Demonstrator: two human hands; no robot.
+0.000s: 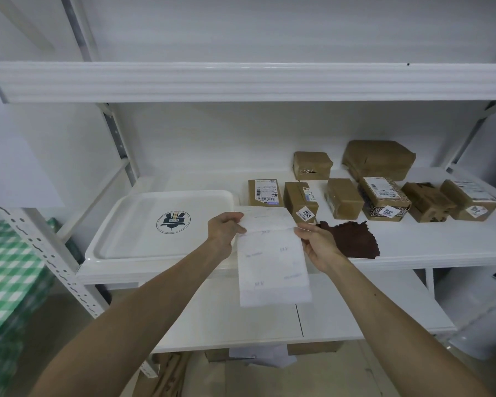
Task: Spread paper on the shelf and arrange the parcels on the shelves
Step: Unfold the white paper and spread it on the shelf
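- Sheet of paper [272, 253]: we hold it at the front edge of the middle shelf [427, 247]; upper part folded back, lower part hanging below the edge.
- Left hand [224, 229]: fingers pinching the sheet's left edge.
- Right hand [320, 245]: fingers pinching the right edge.
- Parcels [344, 197]: 8 brown ones, on the shelf's right half behind the sheet.
- White tray [121, 224]: on the shelf, left of the sheet.
- Dark brown scrap [352, 239]: just beside our right hand.
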